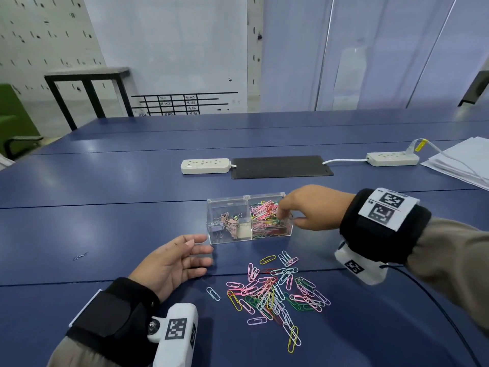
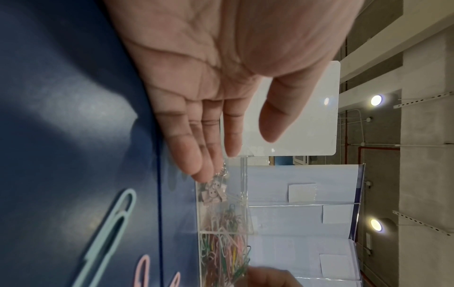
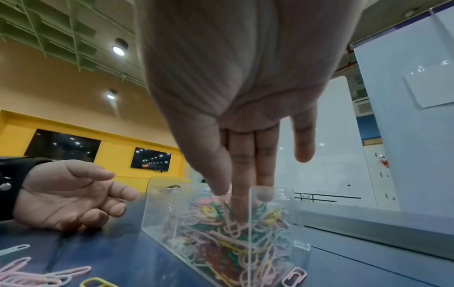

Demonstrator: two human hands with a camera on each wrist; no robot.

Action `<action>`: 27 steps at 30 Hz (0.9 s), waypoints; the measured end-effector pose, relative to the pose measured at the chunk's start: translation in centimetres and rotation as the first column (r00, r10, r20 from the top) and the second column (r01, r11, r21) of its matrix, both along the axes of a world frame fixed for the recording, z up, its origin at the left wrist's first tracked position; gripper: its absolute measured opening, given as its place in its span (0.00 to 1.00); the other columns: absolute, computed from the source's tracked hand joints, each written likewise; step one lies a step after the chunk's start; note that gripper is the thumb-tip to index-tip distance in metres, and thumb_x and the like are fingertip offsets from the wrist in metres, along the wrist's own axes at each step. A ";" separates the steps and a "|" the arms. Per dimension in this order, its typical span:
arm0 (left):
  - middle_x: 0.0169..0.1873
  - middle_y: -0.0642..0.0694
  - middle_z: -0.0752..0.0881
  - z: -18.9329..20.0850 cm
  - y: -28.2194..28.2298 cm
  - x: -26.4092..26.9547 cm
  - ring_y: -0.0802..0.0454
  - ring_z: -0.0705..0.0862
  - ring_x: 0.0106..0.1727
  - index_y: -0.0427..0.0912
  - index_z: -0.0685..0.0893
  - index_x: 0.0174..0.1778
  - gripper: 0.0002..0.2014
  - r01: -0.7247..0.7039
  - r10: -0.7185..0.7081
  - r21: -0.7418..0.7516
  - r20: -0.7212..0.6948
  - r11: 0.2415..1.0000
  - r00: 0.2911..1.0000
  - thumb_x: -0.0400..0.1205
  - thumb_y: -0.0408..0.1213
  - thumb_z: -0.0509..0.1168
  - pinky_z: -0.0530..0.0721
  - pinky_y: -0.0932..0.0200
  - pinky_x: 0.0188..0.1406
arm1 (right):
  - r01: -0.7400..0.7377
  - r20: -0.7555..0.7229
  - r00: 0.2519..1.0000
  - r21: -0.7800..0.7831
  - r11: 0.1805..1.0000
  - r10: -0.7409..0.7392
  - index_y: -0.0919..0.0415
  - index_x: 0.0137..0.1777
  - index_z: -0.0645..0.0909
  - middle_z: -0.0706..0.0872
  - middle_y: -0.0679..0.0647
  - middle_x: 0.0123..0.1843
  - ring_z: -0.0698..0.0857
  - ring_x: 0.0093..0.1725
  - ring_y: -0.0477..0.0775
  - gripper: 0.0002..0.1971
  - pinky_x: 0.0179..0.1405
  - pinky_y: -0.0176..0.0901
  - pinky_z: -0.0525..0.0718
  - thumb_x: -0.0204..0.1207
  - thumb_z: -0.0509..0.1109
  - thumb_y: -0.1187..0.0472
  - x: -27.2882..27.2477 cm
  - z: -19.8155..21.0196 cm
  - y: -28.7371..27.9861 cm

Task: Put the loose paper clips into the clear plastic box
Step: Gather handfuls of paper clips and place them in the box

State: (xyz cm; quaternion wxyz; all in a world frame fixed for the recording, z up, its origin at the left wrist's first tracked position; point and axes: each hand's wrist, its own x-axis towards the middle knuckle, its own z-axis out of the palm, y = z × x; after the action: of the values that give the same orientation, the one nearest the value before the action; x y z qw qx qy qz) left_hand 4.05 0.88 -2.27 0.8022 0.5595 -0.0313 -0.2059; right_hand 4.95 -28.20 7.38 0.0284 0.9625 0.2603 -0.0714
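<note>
I judge the job about half done: the right compartment of the clear plastic box (image 1: 250, 218), at twelve o'clock from me on the blue table (image 1: 105, 186), is heaped with coloured clips, while a scatter of loose paper clips (image 1: 275, 292) lies at six o'clock from the box. My right hand (image 1: 311, 207) reaches over that compartment, fingers straight and dipping into the heap, and I cannot tell whether they hold a clip. My left hand (image 1: 172, 260) rests palm-up and relaxed at eight o'clock from the box, holding nothing.
</note>
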 end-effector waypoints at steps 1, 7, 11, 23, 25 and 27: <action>0.35 0.44 0.90 0.0 0.0 0.0 0.51 0.88 0.30 0.38 0.80 0.52 0.11 0.000 0.000 0.001 -0.003 1.000 1.000 0.80 0.34 0.54 0.88 0.61 0.28 | -0.005 -0.009 1.000 -0.011 1.000 0.005 0.53 0.61 0.79 0.86 0.49 0.57 0.82 0.57 0.55 0.16 0.59 0.48 0.77 0.74 0.63 0.64 0.0 -0.1 0.0; 0.35 0.44 0.90 0.2 0.0 -0.2 0.51 0.88 0.31 0.38 0.80 0.52 0.13 0.015 -0.015 -0.004 -0.001 1.000 1.000 0.74 0.36 0.57 0.88 0.61 0.29 | 0.040 0.001 0.999 0.208 0.977 -0.041 0.54 0.65 0.74 0.89 0.49 0.52 0.84 0.49 0.54 0.20 0.49 0.43 0.77 0.73 0.61 0.68 1.0 0.1 0.4; 0.36 0.43 0.90 0.1 0.0 -0.2 0.51 0.88 0.31 0.38 0.80 0.51 0.11 0.003 -0.003 -0.007 0.002 1.000 1.000 0.77 0.35 0.56 0.88 0.61 0.29 | 0.045 0.050 0.997 0.170 0.984 -0.054 0.56 0.59 0.79 0.89 0.51 0.50 0.84 0.51 0.55 0.18 0.50 0.42 0.77 0.72 0.59 0.69 1.6 -0.4 0.6; 0.37 0.42 0.89 0.2 -0.1 -0.3 0.50 0.88 0.31 0.38 0.81 0.51 0.16 0.004 -0.004 -0.018 0.012 1.000 1.000 0.71 0.42 0.68 0.88 0.61 0.29 | 0.133 -0.006 0.991 0.125 0.983 -0.133 0.56 0.59 0.84 0.88 0.53 0.58 0.83 0.59 0.56 0.20 0.56 0.41 0.77 0.73 0.58 0.70 2.5 0.0 2.5; 0.37 0.42 0.89 0.1 -0.1 -0.4 0.51 0.88 0.31 0.38 0.81 0.51 0.10 0.001 -0.001 -0.013 0.011 1.000 1.000 0.77 0.37 0.61 0.87 0.62 0.29 | 0.101 0.090 0.989 0.193 0.976 -0.121 0.57 0.58 0.84 0.87 0.54 0.58 0.83 0.57 0.56 0.19 0.50 0.38 0.73 0.73 0.58 0.70 1.7 0.5 2.2; 0.36 0.43 0.89 0.1 -0.1 -0.3 0.51 0.88 0.31 0.38 0.80 0.51 0.08 -0.001 0.001 -0.009 0.012 1.000 1.000 0.78 0.34 0.59 0.87 0.62 0.29 | 0.042 0.177 0.979 0.302 0.952 -0.100 0.58 0.55 0.85 0.87 0.53 0.54 0.83 0.52 0.53 0.18 0.45 0.35 0.70 0.72 0.59 0.71 0.3 0.9 2.0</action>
State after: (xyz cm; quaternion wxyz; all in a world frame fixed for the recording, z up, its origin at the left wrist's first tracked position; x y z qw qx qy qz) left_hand 3.77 0.78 -2.19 0.8046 0.5572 -0.0368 -0.2019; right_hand 5.24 -26.16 8.23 -0.0943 0.9669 0.2293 0.0599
